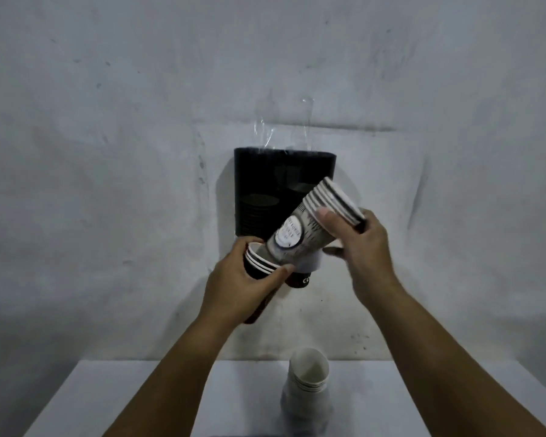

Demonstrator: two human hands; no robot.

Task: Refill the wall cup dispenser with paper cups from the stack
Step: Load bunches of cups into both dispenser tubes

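Observation:
A black wall cup dispenser [265,184] hangs on the wall ahead, with dim cup rims inside it. My left hand [243,285] grips a short stack of dark red paper cups [259,263] just below the dispenser's left side. My right hand [360,244] holds a stack of grey patterned cups [300,231] near its rims, tilted, with its bottom end dipping into the dark cups' mouth. A stack of white paper cups [309,373] stands on the white table [139,392] below.
Clear plastic film [284,127] sticks up behind the dispenser's top. A dark cup bottom with white lettering [301,280] shows under the dispenser. The grey wall [108,152] fills the background. The table's far edge meets the wall.

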